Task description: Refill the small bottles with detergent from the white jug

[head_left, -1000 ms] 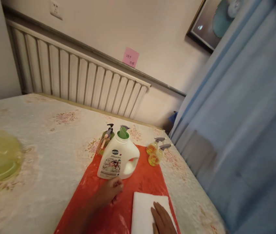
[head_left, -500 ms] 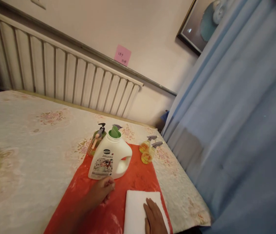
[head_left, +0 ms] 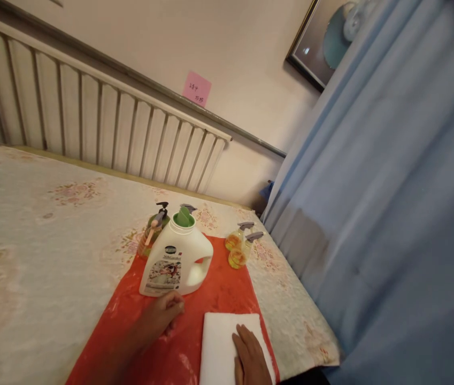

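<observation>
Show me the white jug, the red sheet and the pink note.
White jug [head_left: 185, 255]: head view, body between label and handle.
Red sheet [head_left: 191, 327]: head view, bare middle part.
Pink note [head_left: 197, 89]: head view, middle of its written side.

Ribbed radiator [head_left: 108, 107] is seen at 10 o'c., w/ pink note [head_left: 197, 88] (handwritten, barely legible) stuck up at 11. Framed pic [head_left: 310, 51] is hung approx. 1 o'c., partly covered by blue curtain [head_left: 355, 214] at 3.
</observation>
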{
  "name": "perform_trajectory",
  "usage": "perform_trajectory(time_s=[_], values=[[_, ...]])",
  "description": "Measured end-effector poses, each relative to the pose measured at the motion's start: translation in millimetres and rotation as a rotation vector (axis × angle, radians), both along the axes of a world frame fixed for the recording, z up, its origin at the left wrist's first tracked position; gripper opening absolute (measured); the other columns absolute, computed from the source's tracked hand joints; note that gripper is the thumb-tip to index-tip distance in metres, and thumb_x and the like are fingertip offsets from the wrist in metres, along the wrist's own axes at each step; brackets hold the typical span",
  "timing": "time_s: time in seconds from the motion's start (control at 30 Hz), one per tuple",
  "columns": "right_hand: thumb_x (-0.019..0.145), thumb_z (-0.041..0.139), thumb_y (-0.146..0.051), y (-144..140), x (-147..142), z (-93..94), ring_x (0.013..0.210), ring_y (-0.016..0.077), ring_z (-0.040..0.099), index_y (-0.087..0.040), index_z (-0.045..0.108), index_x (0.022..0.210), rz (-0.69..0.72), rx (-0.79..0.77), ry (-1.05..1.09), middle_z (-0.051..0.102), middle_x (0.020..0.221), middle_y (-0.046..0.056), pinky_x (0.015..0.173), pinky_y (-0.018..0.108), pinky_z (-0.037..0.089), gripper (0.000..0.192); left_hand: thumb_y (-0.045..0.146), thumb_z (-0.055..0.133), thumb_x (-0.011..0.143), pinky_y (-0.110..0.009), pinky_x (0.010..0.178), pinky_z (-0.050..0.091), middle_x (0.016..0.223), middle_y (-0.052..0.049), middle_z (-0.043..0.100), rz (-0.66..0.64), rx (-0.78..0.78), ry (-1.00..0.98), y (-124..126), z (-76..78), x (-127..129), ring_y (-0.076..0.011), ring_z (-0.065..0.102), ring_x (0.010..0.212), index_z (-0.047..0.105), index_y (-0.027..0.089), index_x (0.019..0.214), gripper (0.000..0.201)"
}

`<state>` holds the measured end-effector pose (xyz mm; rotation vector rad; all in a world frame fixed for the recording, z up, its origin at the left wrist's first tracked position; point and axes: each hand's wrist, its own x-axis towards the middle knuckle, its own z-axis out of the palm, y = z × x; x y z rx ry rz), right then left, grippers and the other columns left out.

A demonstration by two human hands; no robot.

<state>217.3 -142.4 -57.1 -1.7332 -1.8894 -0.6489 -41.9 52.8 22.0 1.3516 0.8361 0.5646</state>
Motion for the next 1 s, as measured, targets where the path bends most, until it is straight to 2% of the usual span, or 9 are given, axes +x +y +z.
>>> perform_trajectory(time_s=[0.13, 0.23, 0.3, 0.37, 0.53, 0.63, 0.7, 0.77, 1.0], values=[[0.088, 0.052, -0.018, 0, 6, 14.5, 0.121, 0.0280, 0.062, -0.025, 0.063, 0.127, 0.016, -0.050, 0.059, 0.064, 0.133, 0.008, 0.097, 0.043, 0.058, 0.041, 0.055, 0.058, 0.076, -0.021, 0.039, 0.034, 0.053, 0.009, 0.051, -0.021, -0.003, -0.028, 2, -5.4, 0, -0.0087, 0.044, 0.039, 0.049, 0.022, 0.078, 0.034], [0.086, 0.061, -0.024, 6, 10, 42.0, 0.107, 0.0276, 0.070, -0.025, 0.067, 0.122, 0.094, -0.177, 0.085, 0.071, 0.121, 0.007, 0.088, 0.039, 0.062, 0.037, 0.054, 0.059, 0.075, -0.021, 0.039, 0.035, 0.053, 0.009, 0.051, -0.009, 0.002, -0.040, 2, -5.4, 0, -0.0092, 0.045, 0.040, 0.048, 0.022, 0.077, 0.033], [0.085, 0.060, -0.023, 18, 9, 65.5, 0.099, 0.0262, 0.073, -0.025, 0.069, 0.116, 0.044, -0.215, 0.217, 0.075, 0.111, 0.007, 0.084, 0.038, 0.063, 0.032, 0.053, 0.059, 0.074, -0.022, 0.040, 0.035, 0.051, 0.009, 0.050, 0.003, 0.010, -0.031, 2, -4.7, -1, -0.0091, 0.044, 0.039, 0.049, 0.022, 0.077, 0.033], [0.086, 0.059, -0.024, 37, 3, 88.4, 0.097, 0.0271, 0.073, -0.023, 0.069, 0.113, 0.026, -0.210, 0.356, 0.076, 0.107, 0.008, 0.083, 0.040, 0.063, 0.028, 0.051, 0.059, 0.074, -0.022, 0.040, 0.035, 0.050, 0.009, 0.050, 0.008, 0.018, -0.028, 2, -5.0, -1, -0.0090, 0.044, 0.038, 0.049, 0.022, 0.076, 0.031], [0.081, 0.056, -0.016, 110, -27, 128.6, 0.089, 0.0258, 0.074, -0.022, 0.068, 0.111, 0.173, -0.169, 0.648, 0.076, 0.104, 0.008, 0.071, 0.037, 0.063, 0.033, 0.046, 0.058, 0.077, -0.023, 0.042, 0.036, 0.053, 0.007, 0.053, 0.027, 0.024, -0.031, 3, -11.7, -1, -0.0114, 0.048, 0.043, 0.051, 0.023, 0.077, 0.024], [0.075, 0.061, -0.020, 155, -47, 144.3, 0.089, 0.0268, 0.073, -0.019, 0.063, 0.121, 0.157, -0.100, 0.709, 0.072, 0.112, 0.012, 0.062, 0.035, 0.061, 0.046, 0.045, 0.059, 0.078, -0.024, 0.042, 0.036, 0.051, 0.006, 0.053, 0.023, 0.030, -0.030, 3, -14.1, -2, -0.0123, 0.049, 0.042, 0.052, 0.023, 0.077, 0.022], [0.071, 0.064, -0.020, 180, -57, 153.8, 0.089, 0.0260, 0.072, -0.018, 0.064, 0.117, 0.131, -0.142, 0.680, 0.073, 0.109, 0.011, 0.076, 0.038, 0.060, 0.046, 0.045, 0.058, 0.079, -0.023, 0.042, 0.036, 0.050, 0.006, 0.053, 0.019, 0.021, -0.028, 2, -12.0, -4, -0.0122, 0.049, 0.041, 0.053, 0.023, 0.077, 0.022], [0.073, 0.060, -0.019, 198, -65, 161.7, 0.086, 0.0231, 0.070, -0.019, 0.068, 0.105, 0.088, -0.236, 0.678, 0.074, 0.097, 0.006, 0.079, 0.036, 0.058, 0.033, 0.044, 0.057, 0.080, -0.022, 0.043, 0.037, 0.052, 0.005, 0.053, 0.020, -0.001, -0.021, 1, -7.3, -6, -0.0123, 0.051, 0.043, 0.053, 0.023, 0.076, 0.022], [0.074, 0.062, -0.026, 224, -69, 168.3, 0.068, 0.0191, 0.066, -0.021, 0.073, 0.081, 0.029, -0.395, 0.724, 0.070, 0.069, -0.002, 0.063, 0.029, 0.054, 0.013, 0.040, 0.051, 0.082, -0.023, 0.048, 0.042, 0.056, 0.004, 0.056, -0.019, 0.060, 0.060, -2, 1.4, -12, -0.0145, 0.057, 0.049, 0.051, 0.024, 0.069, 0.021]])
